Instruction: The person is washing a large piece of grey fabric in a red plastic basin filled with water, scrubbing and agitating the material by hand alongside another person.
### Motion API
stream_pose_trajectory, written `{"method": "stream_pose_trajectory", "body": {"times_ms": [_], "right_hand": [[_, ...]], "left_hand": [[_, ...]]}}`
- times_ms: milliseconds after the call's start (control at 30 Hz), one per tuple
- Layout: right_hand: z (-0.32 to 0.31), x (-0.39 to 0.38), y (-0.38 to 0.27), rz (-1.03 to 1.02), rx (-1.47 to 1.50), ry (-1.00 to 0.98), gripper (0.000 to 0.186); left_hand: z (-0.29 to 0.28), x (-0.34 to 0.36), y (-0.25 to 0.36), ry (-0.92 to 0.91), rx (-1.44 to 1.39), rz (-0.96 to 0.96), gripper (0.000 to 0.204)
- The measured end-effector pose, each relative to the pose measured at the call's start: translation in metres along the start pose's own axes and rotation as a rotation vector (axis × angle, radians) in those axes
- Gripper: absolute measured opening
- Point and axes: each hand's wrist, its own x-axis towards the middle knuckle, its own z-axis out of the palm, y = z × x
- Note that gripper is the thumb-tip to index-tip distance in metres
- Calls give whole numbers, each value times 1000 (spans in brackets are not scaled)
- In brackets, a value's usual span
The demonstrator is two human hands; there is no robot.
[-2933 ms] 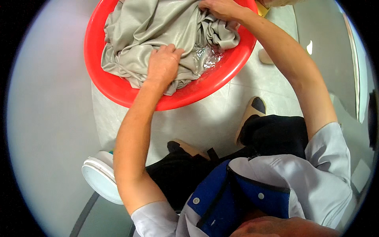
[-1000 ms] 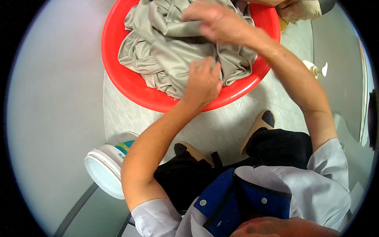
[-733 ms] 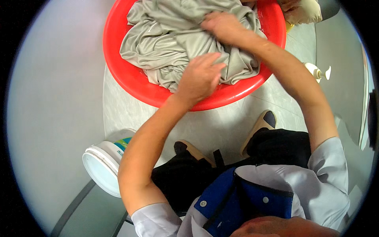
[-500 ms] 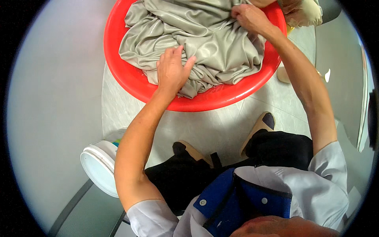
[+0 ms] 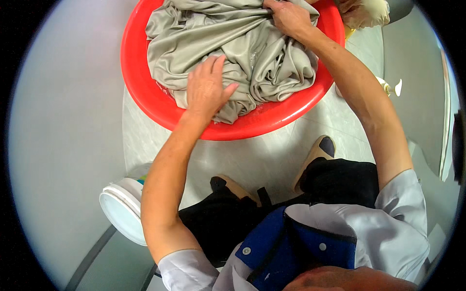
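Hand-washing grey-beige cloth (image 5: 242,43) in round red plastic basin (image 5: 141,92) on the floor.
Left hand (image 5: 208,89) presses flat, fingers spread; right hand (image 5: 290,18) grips a fold; next likely kneading.

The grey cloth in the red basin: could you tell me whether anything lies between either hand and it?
Nothing visible does. The left hand lies flat on the grey cloth near the front of the red basin, and the right hand grips a fold at the far side.
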Motion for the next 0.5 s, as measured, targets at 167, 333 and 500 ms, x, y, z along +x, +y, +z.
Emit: {"method": "stream_pose_trajectory", "body": {"times_ms": [167,333,500], "right_hand": [[-22,-8,-15,-164,55,-75,23],[-24,-54,-101,-624,127,-26,31],[33,-75,-63,-420,-261,-756,21]], "left_hand": [[-4,10,9,-198,141,-144,63],[-2,7,15,-193,202,-168,67],[0,16,15,-158,139,-126,55]]}}
